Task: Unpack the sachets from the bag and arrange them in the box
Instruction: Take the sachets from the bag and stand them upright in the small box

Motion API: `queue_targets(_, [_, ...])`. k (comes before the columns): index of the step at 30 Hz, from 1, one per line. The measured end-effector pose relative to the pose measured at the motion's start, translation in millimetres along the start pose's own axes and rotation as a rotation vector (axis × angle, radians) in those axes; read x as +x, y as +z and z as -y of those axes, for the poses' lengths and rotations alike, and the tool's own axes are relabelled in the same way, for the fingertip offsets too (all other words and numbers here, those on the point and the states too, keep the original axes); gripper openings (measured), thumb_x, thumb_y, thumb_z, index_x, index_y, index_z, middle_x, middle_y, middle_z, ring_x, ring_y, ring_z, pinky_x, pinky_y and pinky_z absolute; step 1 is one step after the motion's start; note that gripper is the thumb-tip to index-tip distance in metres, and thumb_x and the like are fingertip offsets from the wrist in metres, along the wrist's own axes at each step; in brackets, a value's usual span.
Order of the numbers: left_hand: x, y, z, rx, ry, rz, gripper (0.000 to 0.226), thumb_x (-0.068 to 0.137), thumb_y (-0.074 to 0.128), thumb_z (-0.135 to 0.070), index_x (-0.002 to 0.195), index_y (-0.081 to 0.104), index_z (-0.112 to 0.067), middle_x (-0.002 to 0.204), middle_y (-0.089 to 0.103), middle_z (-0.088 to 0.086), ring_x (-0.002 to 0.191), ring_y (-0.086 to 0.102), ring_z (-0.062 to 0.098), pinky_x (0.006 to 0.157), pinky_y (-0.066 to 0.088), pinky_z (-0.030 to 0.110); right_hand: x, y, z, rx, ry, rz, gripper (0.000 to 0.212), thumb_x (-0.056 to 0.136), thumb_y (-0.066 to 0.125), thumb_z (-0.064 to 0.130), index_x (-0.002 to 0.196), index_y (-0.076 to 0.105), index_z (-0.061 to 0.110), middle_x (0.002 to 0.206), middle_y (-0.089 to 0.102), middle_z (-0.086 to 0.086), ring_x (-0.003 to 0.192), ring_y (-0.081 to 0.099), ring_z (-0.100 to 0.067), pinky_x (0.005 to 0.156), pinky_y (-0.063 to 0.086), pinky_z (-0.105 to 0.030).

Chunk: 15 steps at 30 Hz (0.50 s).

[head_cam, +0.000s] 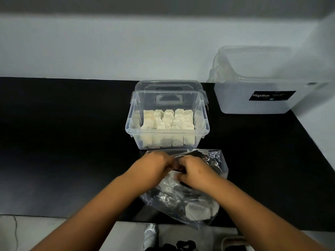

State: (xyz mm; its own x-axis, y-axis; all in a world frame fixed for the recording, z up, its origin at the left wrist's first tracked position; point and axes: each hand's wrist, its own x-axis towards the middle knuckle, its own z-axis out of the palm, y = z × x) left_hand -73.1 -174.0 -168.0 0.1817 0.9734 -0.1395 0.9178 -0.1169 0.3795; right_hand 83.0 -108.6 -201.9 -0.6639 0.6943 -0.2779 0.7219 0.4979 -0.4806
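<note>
Clear plastic bunches between curled fingers: left hand and right hand meet knuckle to knuckle, both pinching the bag at its mouth. Sachets lie inside beneath them; the box, packed with rows, stands just beyond on the black counter.

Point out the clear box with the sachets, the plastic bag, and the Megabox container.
clear box (167, 140), head view: front wall, below the rim.
plastic bag (181, 201), head view: crinkled clear film near its lower middle.
Megabox container (272, 96), head view: black label on its front wall.
</note>
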Motion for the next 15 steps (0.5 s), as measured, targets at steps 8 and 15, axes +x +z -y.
queue_targets(8, [-4.2,20.2,13.0,0.120,-0.055,0.059,0.029,0.078,0.068,-0.021,0.106,0.061,-0.024,0.111,0.060,-0.004,0.105,0.056,0.016,0.087,0.047,0.030,-2.0,5.1,-1.4,0.017,0.086,-0.012,0.012,0.080,0.074,0.025,0.085,0.063,0.021,0.083,0.064,0.004,0.080,0.061,-0.015,0.072,0.051,-0.029])
queue_targets(15, [-0.1,21.4,12.2,0.070,-0.054,-0.005,0.024,0.082,0.066,-0.025,0.105,0.061,-0.022,0.108,0.058,-0.004,0.101,0.056,0.015,0.084,0.043,0.026,-8.0,-4.8,-8.6,0.061,0.138,-0.034,0.018,0.081,0.072,0.019,0.072,0.057,0.024,0.074,0.058,0.010,0.075,0.059,-0.011,0.067,0.046,-0.025])
